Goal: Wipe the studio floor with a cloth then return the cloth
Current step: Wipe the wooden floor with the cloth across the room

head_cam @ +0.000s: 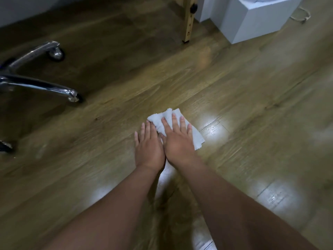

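Both hands lie flat, fingers straight, side by side on the wooden floor (252,98). Right hand (177,141) presses the white cloth (197,137) down; nothing is gripped. Left hand (148,145) rests beside it, fingertips touching the cloth's left edge. Chrome chair base (41,85) at left, well apart. Wooden leg (189,20) and white box (252,20) stand beyond.

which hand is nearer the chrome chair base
Left. The left hand lies on the chair base side of the cloth; the right hand presses the cloth just beyond it, farther away.
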Tool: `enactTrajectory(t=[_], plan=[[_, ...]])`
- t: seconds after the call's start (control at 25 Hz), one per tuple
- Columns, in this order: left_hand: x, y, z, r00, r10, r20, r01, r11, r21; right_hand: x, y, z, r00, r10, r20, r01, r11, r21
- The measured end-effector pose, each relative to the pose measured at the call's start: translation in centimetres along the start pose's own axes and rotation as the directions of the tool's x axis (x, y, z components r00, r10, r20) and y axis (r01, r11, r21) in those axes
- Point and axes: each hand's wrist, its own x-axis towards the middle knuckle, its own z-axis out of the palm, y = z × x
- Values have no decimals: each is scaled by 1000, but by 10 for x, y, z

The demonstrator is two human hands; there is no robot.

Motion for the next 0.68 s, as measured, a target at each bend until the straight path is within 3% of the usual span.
enactTrajectory(t=[0.36, 0.52, 0.68], plan=[[-43, -1, -6, 993, 91, 78, -93, 995, 24, -38, 23, 3, 994, -108, -11, 107, 992, -59], [-40, 33, -6, 959, 228, 166, -240, 969, 53, -41, 63, -7, 996, 3, -87, -6, 999, -41], [-43, 81, 5, 909, 340, 241, -359, 932, 38, -67, 103, -22, 991, 119, -67, -120, 993, 2]])
